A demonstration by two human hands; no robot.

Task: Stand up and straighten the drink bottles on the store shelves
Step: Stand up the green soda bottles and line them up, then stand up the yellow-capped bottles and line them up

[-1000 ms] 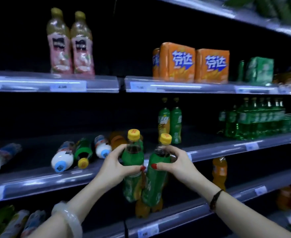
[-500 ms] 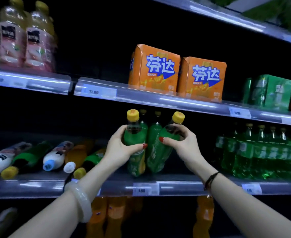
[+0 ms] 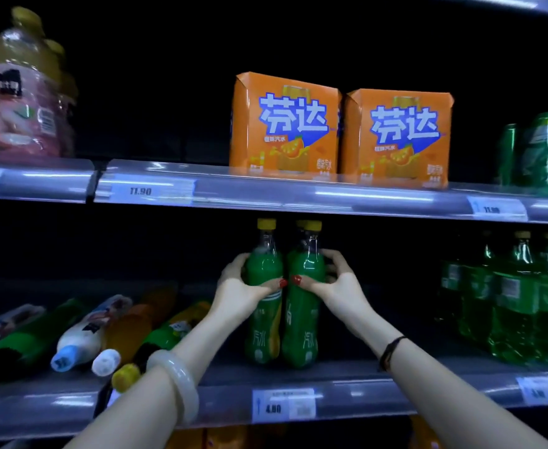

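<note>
Two orange cartons (image 3: 340, 131) above price tags (image 3: 284, 405).

Two orange cartons (image 3: 340, 131) on the upper shelf each carry big white characters "芬达" on blue, with smaller, blurred print beneath. Left of the cartons, a price tag (image 3: 151, 190) on the shelf edge reads 11.90. Below the cartons, the lower shelf-edge tag (image 3: 284, 405) reads 4.80. Other tags are too blurred to read.

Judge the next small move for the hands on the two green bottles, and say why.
Probably let go of both. The left hand and right hand each grip a green bottle already upright, side by side on the shelf. Fallen bottles to the left remain lying.
</note>
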